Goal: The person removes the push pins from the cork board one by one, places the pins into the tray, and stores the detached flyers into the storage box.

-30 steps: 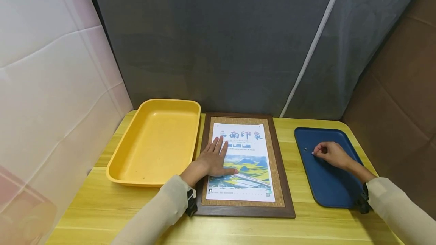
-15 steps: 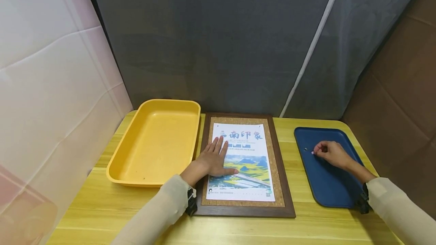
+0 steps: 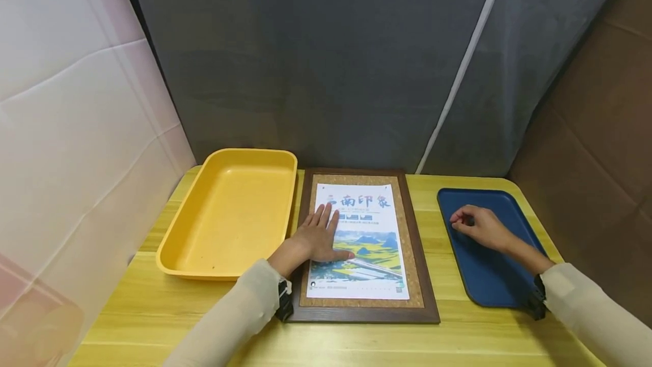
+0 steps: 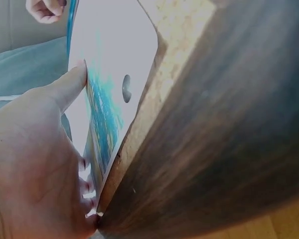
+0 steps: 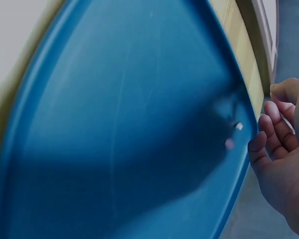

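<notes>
My left hand [image 3: 317, 240] lies flat with spread fingers on a printed poster [image 3: 374, 285], over its left half. The poster rests on a cork board [image 3: 416, 276] in a dark wooden frame [image 3: 364, 315]. Small tacks show at its two top corners, and a round tack [image 4: 126, 89] sits near its lower left corner. Over the blue tray [image 3: 494, 282] my right hand [image 3: 479, 226] has thumb and index fingertips together, other fingers curled; I cannot tell if something small is between them. Beside it in the right wrist view lie a whitish bit [image 5: 238, 126] and a pinkish bit [image 5: 229, 144] on the tray.
A deep yellow tray [image 3: 173, 265] stands left of the framed board on the wooden table [image 3: 326, 350]. A grey partition [image 3: 305, 72] rises behind, with a pale sheet [image 3: 91, 129] at left and a brown one [image 3: 601, 129] at right.
My right hand has shifted slightly left and away from me over the blue tray, now covering the small bits in the head view. My left hand stays on the poster.
</notes>
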Demonstrator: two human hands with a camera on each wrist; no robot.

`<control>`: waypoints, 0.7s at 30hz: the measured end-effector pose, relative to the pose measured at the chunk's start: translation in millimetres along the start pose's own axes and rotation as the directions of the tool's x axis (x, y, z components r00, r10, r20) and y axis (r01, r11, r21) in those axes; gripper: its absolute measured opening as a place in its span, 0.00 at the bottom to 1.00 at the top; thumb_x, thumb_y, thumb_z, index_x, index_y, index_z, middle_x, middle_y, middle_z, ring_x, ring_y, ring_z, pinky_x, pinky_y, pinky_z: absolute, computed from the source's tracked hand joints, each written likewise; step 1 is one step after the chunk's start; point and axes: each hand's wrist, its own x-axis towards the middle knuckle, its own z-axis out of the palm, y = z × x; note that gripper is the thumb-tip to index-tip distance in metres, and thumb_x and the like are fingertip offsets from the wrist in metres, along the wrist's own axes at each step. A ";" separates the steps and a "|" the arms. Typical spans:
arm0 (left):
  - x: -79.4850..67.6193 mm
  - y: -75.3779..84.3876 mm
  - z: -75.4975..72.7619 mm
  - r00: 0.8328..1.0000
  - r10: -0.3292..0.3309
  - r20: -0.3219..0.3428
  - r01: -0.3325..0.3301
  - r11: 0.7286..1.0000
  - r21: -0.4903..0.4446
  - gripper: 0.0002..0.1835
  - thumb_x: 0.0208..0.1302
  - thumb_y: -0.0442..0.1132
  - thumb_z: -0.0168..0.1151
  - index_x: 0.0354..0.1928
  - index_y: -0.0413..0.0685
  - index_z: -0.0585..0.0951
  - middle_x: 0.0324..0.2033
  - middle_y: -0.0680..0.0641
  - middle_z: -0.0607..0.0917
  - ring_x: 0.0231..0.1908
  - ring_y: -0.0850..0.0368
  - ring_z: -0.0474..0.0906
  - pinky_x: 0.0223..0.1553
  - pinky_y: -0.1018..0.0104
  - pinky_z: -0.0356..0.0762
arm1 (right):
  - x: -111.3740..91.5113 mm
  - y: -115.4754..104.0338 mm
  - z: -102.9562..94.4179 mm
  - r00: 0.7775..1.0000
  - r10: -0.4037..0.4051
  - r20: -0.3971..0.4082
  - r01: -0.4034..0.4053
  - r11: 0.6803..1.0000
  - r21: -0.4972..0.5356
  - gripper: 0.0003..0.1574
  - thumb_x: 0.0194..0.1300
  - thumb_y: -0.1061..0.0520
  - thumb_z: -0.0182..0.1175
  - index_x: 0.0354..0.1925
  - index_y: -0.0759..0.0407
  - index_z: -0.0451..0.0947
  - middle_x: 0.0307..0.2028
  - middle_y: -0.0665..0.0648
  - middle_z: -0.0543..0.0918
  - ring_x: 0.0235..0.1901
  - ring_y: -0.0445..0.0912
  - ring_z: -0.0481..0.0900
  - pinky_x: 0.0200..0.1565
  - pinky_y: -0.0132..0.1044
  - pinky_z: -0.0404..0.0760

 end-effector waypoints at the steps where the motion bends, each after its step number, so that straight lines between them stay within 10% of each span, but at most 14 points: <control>1: -0.1 -0.1 -0.1 1.000 0.002 -0.001 -0.002 1.000 -0.005 0.63 0.67 0.80 0.51 0.86 0.45 0.41 0.85 0.40 0.34 0.84 0.41 0.30 0.82 0.45 0.40 | 0.9 -2.6 1.3 1.000 -0.006 0.005 0.006 1.000 0.007 0.03 0.68 0.65 0.71 0.39 0.60 0.86 0.32 0.49 0.82 0.31 0.37 0.75 0.32 0.32 0.75; 21: 4.2 -2.5 -1.5 1.000 0.003 0.000 -0.003 0.999 -0.035 0.60 0.70 0.77 0.49 0.86 0.45 0.41 0.85 0.38 0.35 0.84 0.40 0.30 0.82 0.44 0.39 | 10.6 -58.3 20.0 0.970 -0.210 0.125 0.194 0.973 0.129 0.06 0.68 0.66 0.70 0.42 0.59 0.87 0.35 0.42 0.83 0.33 0.34 0.75 0.33 0.34 0.77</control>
